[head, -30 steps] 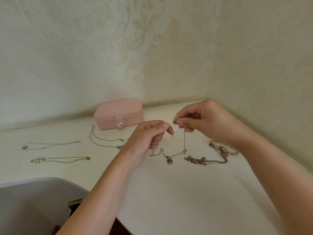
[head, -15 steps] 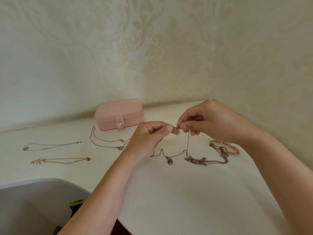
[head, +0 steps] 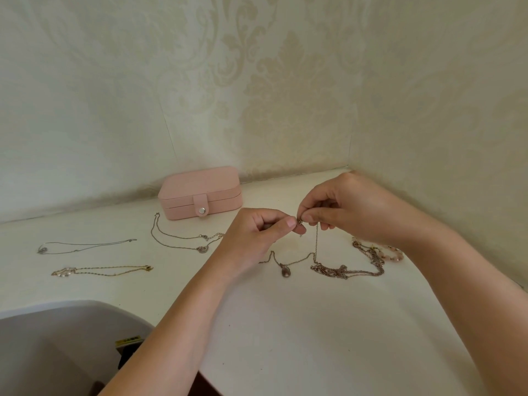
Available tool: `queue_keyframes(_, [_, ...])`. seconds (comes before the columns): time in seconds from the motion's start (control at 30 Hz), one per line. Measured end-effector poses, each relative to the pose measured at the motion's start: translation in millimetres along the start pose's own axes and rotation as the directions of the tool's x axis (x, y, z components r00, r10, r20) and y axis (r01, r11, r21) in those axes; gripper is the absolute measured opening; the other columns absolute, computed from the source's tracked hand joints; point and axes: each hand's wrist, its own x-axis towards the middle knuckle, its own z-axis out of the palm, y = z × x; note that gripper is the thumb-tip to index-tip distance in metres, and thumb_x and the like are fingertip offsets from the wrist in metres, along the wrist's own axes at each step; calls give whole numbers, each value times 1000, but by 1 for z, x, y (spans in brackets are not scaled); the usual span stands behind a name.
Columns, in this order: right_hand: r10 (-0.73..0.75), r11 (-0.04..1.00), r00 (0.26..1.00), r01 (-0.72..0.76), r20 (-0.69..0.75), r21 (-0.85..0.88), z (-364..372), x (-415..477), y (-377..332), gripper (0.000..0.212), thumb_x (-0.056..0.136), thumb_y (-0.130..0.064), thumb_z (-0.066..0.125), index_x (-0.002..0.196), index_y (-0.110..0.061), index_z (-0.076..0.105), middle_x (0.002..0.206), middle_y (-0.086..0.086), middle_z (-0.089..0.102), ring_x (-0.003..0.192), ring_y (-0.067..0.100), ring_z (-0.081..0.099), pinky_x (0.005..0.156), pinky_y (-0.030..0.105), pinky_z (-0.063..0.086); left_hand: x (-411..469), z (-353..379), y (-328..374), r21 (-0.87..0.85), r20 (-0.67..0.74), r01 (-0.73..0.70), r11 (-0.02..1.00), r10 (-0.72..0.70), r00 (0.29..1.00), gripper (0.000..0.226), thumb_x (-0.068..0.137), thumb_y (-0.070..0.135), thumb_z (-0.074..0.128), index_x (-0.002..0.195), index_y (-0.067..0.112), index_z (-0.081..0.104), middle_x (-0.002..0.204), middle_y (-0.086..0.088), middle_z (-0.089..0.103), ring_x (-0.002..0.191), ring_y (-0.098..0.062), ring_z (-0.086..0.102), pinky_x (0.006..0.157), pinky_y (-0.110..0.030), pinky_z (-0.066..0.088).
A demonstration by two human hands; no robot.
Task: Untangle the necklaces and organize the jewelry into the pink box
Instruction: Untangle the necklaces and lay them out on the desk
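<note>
My left hand (head: 258, 235) and my right hand (head: 348, 208) meet above the white table, each pinching one end of a thin pendant necklace (head: 315, 241) at its clasp. Its chain hangs down to the table, where a dark oval pendant (head: 285, 271) lies. The closed pink box (head: 200, 192) stands at the back near the wall. A tangled chain heap (head: 347, 271) lies right of the pendant, with a pink bead bracelet (head: 393, 252) beside it, partly hidden by my right wrist.
Three straightened necklaces lie to the left: a silver one with a heart pendant (head: 183, 238), a thin silver one (head: 85, 247) and a gold one (head: 100, 271). A grey curved chair back (head: 57, 338) fills the bottom left. Walls close the corner behind.
My two hands have come closer together, so the clasp ends of the pendant necklace now meet between my fingertips. The jewelry on the table has not moved.
</note>
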Motion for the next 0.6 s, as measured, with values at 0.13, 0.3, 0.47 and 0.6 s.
queue_keyframes(0.13, [-3,1000,1000,3,5,4,1,1,1,15,87,-13,62,82,-21,74,70,-6,68,62,-2,60,57,12,46,0,0,0,18,9,2,1000,-2,1000,20,88,29,60,78,22,76,46,8,25,46,-11,16,44,-19,15])
queue_keyframes(0.3, [-4,1000,1000,4,22,-8,1,0,4,16,87,-13,62,81,-21,74,67,-6,67,62,-1,59,57,12,46,-2,0,0,49,17,0,999,-1,1000,20,90,26,60,78,22,76,44,7,25,42,-10,16,42,-17,16])
queue_keyframes(0.47, [-1,996,999,5,51,-89,3,2,7,14,89,-16,62,84,-21,74,66,-9,66,64,-1,60,58,12,46,-2,5,0,111,31,-21,994,18,999,19,91,25,60,81,17,75,40,11,25,39,-6,17,42,-15,15])
queue_keyframes(0.6, [-9,988,999,17,51,-156,4,4,8,14,89,-17,60,85,-22,73,69,-4,67,68,3,60,60,16,45,-3,6,-1,125,10,-26,992,25,1000,19,90,26,61,81,18,75,40,11,24,40,-6,17,42,-16,15])
